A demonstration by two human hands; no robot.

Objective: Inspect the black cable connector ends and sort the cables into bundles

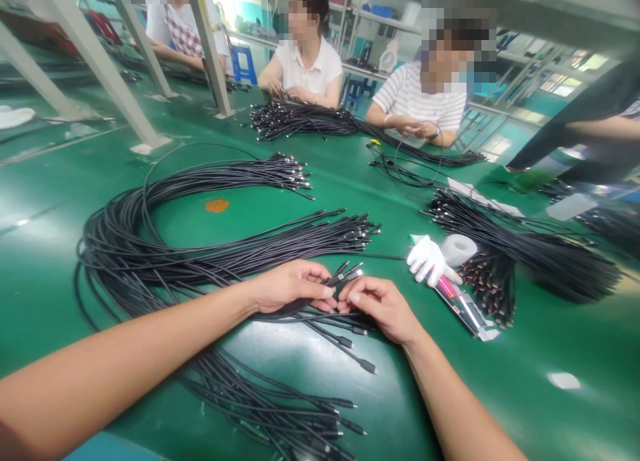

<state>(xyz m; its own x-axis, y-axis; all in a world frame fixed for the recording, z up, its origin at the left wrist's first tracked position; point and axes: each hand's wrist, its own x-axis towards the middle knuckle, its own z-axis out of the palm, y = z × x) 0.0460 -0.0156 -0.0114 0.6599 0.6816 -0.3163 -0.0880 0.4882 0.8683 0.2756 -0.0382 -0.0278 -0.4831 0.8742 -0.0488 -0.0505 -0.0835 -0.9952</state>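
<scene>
My left hand (293, 284) is closed round a small bunch of black cable ends (347, 275), their plugs sticking out to the right. My right hand (383, 307) meets it from the right, fingertips pinched on the same plugs. Both hands rest low over the green table (525, 367). A large looped coil of black cables (125, 247) curves round to the left and behind my hands. More loose cables with plug ends (320, 407) lie fanned out beneath my forearms, towards the near edge.
A white glove (429, 259), a roll of white tape (459, 248) and a flat packet (467, 309) lie to the right. Further bundles (525, 244) lie right and at the back (310, 121). Several people sit across the table handling cables. Grey frame legs (95, 61) stand at left.
</scene>
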